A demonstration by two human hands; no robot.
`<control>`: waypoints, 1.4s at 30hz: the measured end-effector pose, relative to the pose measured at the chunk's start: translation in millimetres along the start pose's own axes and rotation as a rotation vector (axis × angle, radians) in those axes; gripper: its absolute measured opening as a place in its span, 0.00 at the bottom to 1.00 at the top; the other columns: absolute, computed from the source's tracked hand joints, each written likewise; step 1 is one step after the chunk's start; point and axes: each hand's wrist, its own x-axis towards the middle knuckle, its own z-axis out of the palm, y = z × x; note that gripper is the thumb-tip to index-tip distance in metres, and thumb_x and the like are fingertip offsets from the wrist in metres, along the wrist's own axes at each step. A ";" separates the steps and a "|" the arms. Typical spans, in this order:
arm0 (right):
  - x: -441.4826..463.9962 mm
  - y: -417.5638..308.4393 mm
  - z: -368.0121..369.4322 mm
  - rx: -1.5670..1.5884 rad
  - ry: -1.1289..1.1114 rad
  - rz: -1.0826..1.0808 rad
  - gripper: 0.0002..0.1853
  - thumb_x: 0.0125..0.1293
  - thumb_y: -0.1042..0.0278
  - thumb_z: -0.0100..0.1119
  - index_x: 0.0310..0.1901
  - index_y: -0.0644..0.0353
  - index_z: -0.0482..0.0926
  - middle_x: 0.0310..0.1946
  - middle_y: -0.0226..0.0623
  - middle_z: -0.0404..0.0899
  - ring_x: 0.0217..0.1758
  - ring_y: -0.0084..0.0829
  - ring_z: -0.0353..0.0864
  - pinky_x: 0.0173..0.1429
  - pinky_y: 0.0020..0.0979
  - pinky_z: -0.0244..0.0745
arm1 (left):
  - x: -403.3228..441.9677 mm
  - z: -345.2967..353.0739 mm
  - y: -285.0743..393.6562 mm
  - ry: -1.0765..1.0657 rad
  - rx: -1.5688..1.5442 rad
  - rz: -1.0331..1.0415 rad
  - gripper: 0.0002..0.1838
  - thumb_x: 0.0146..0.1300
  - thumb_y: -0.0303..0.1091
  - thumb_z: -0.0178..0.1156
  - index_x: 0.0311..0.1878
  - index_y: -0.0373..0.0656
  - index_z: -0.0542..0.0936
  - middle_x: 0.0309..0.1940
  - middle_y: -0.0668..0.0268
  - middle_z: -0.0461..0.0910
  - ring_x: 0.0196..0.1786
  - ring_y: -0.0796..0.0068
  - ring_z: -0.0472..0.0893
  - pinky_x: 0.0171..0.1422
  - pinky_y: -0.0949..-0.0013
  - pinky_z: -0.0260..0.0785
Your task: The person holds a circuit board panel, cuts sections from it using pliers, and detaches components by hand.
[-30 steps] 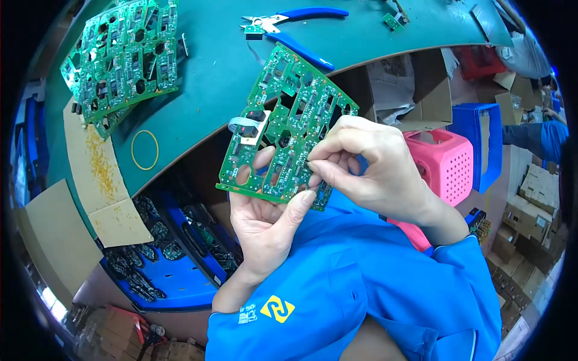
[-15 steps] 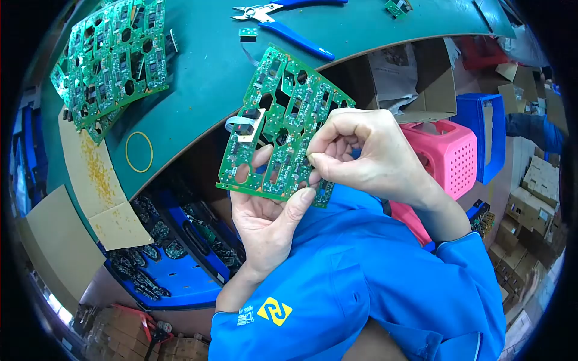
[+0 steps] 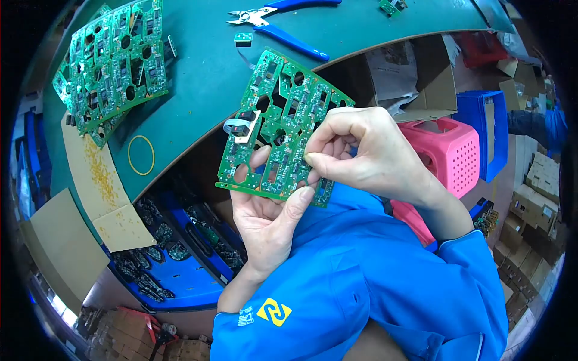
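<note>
A green circuit board panel (image 3: pixel 292 120) with cut-out holes is held tilted over the table's front edge. My left hand (image 3: pixel 265 225) grips its lower edge, thumb in front and fingers behind, showing through the holes. My right hand (image 3: pixel 367 147) is closed in a pinch at the panel's right part; whatever lies between thumb and forefinger is too small to make out. A black connector with a looped grey ribbon cable (image 3: pixel 242 126) sits on the panel's left side. Behind the panel's top corner, a small green board (image 3: pixel 243 39) on a grey cable lies on the table.
Blue-handled cutters (image 3: pixel 283 30) lie on the green table (image 3: pixel 198 78). Stacked circuit panels (image 3: pixel 117 66) and a yellow rubber band (image 3: pixel 141 155) are at left. Cardboard (image 3: pixel 99 180) overhangs a blue bin (image 3: pixel 180 280). To the right stand a pink stool (image 3: pixel 448 159), a blue crate (image 3: pixel 494 135) and a person's sleeve (image 3: pixel 554 127).
The view has shifted slightly, so the cutters and stacked panels appear further up and left. Both hands keep their hold, and my right fingertips stay at nearly the same spot on the panel.
</note>
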 end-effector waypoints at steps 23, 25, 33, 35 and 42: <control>-22.9 -5.8 -25.9 -0.050 -0.039 -0.163 0.03 0.53 0.81 0.64 0.31 0.66 0.82 0.24 0.30 0.78 0.22 0.19 0.71 0.25 0.19 0.62 | 1.5 1.7 4.3 0.010 -0.088 -0.070 0.38 0.63 0.11 0.57 0.73 0.46 0.56 0.62 0.45 0.72 0.56 0.56 0.83 0.64 0.57 0.77; -27.4 -8.0 -36.6 -0.068 -0.155 -0.135 0.05 0.52 0.81 0.66 0.32 0.65 0.84 0.26 0.30 0.79 0.22 0.20 0.67 0.25 0.21 0.59 | 1.2 -1.7 6.8 0.002 -0.074 -0.073 0.37 0.65 0.13 0.56 0.73 0.47 0.56 0.63 0.44 0.72 0.56 0.55 0.83 0.64 0.57 0.77; -22.9 -13.7 -73.6 -0.439 0.185 -0.372 0.19 0.51 0.73 0.73 0.46 0.63 0.83 0.38 0.35 0.81 0.36 0.29 0.76 0.41 0.26 0.70 | -3.9 -0.6 19.4 0.008 -0.183 -0.030 0.30 0.70 0.20 0.50 0.74 0.46 0.58 0.63 0.44 0.72 0.54 0.53 0.84 0.61 0.58 0.79; -11.7 -14.2 -86.3 -0.639 0.415 -0.523 0.25 0.51 0.71 0.74 0.54 0.61 0.81 0.46 0.39 0.81 0.45 0.34 0.79 0.50 0.30 0.75 | -9.7 0.1 20.8 0.067 -0.199 -0.050 0.29 0.72 0.22 0.48 0.74 0.46 0.58 0.64 0.45 0.71 0.53 0.52 0.84 0.60 0.57 0.79; 55.9 -7.5 -109.2 -1.129 0.355 -0.673 0.38 0.49 0.62 0.76 0.63 0.58 0.71 0.61 0.45 0.72 0.64 0.51 0.71 0.72 0.45 0.64 | -16.9 9.5 25.9 0.073 -0.185 -0.003 0.28 0.72 0.22 0.47 0.74 0.45 0.58 0.64 0.46 0.72 0.51 0.49 0.85 0.60 0.55 0.79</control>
